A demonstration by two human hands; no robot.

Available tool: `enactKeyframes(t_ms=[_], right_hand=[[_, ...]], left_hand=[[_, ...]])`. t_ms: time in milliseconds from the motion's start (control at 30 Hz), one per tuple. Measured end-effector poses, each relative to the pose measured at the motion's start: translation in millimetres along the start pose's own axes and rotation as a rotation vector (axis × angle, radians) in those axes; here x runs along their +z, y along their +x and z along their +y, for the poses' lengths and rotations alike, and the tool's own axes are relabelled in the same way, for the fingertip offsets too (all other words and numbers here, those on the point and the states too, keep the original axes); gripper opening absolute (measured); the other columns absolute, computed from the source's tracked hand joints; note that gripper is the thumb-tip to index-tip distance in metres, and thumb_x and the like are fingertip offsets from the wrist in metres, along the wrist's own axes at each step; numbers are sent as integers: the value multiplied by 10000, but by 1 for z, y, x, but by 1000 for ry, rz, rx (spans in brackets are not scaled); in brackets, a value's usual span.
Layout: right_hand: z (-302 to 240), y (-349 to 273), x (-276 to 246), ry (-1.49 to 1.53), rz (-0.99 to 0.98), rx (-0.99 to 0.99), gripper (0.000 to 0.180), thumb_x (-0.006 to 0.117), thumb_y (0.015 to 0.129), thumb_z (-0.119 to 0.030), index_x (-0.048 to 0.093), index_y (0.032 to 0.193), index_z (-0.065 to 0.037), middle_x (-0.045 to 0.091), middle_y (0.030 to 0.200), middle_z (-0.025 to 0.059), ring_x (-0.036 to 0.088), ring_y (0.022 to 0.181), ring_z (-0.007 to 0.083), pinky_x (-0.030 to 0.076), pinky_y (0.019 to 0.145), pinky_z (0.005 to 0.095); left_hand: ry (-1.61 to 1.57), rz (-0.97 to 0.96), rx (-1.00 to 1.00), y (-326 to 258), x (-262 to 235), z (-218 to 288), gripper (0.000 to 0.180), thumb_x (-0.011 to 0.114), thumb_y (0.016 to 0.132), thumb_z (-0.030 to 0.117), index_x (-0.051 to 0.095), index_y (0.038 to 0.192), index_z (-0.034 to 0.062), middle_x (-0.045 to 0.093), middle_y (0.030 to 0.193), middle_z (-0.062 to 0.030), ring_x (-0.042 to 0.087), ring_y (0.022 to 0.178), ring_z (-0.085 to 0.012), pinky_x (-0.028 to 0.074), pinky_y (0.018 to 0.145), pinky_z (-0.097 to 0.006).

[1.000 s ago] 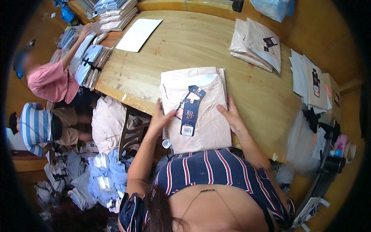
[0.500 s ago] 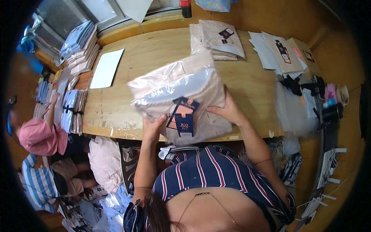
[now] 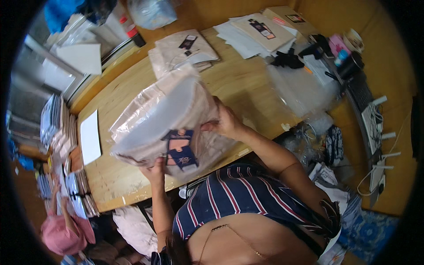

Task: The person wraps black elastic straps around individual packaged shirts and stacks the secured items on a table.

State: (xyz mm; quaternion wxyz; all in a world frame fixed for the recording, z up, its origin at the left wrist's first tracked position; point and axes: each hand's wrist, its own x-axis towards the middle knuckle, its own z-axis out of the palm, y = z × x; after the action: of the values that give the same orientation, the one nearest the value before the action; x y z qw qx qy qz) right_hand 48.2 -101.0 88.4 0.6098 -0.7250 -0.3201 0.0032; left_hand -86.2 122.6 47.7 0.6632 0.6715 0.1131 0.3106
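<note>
A folded beige garment in a clear plastic bag is held tilted above the table by both hands. Dark blue and peach hang tags show on its near part, and a pale sheet lies across its middle. My left hand grips the near left edge, thumb on top beside the tags. At the right edge, my right hand pinches the package, its thumb over the plastic and the other fingers mostly hidden beneath.
Bagged beige garments and papers with a tagged beige piece lie at the table's far side. A white sheet and folded stacks are at left. Clear plastic bags lie right. A person in a pink hat is lower left.
My view has turned rightward, shifting the table leftward in the picture. Both hands still hold the bagged garment, now tilted differently. The person in the pink hat appears lower.
</note>
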Motion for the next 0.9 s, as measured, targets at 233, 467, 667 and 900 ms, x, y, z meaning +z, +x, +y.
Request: enactKeyframes(t_ms=[233, 467, 667, 900], right_hand=[[76, -5, -48, -335, -246, 602, 366, 532, 743, -329, 543, 912, -5, 562, 848, 181, 542, 809, 250, 414, 705, 331], [152, -9, -252, -1464, 836, 755, 355, 586, 683, -217, 496, 985, -56, 481, 924, 167, 488, 844, 283, 411, 677, 376], [73, 32, -147, -361, 162, 342, 164, 538, 729, -91, 520, 873, -15, 561, 717, 98, 530, 654, 156, 418, 574, 268], [-33, 16, -83, 232, -627, 229, 196, 545, 720, -98, 494, 879, 3, 553, 698, 45, 504, 611, 98, 400, 545, 254]], left_hand=[[470, -226, -513, 20, 36, -64, 530, 605, 694, 293, 450, 1027, -88, 526, 978, -175, 508, 880, -203, 389, 758, -281], [844, -319, -515, 33, 45, -34, 639, 630, 652, 357, 406, 1051, -89, 508, 983, -204, 509, 885, -268, 392, 761, -316], [611, -333, 232, 43, 104, 35, 625, 658, 627, 119, 318, 1122, -51, 420, 1091, -187, 402, 1023, -289, 293, 882, -332], [269, -1036, -274, 42, 140, 78, 269, 585, 719, 136, 495, 932, -2, 518, 684, -77, 460, 633, -124, 387, 593, -254]])
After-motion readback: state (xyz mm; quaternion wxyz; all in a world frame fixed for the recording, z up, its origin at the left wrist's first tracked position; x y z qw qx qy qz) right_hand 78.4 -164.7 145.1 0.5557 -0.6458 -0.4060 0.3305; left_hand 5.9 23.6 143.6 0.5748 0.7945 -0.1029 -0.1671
